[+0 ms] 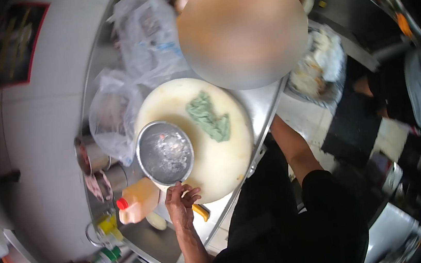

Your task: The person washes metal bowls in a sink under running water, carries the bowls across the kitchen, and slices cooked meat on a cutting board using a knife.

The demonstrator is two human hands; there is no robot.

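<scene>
Metal bowl (165, 153), whitish bits inside; my left hand (181, 200) loosely curled at its rim, grip unclear. Red-capped jug (139, 199), orange liquid. My right hand: hidden, state unclear.

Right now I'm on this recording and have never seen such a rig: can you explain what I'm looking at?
There is no machine: a person works bare-handed, and the one picture comes from a camera on their head, looking down. On the metal counter lies a round board with a green cloth and a metal bowl. Plastic bags, a red-capped bottle and metal pots stand around it. The left hand has its fingers at the bowl's rim; whether they grip it, I can't tell. The right arm reaches past the counter's edge, its hand hidden. A blurred oval covers part of the view.
</scene>
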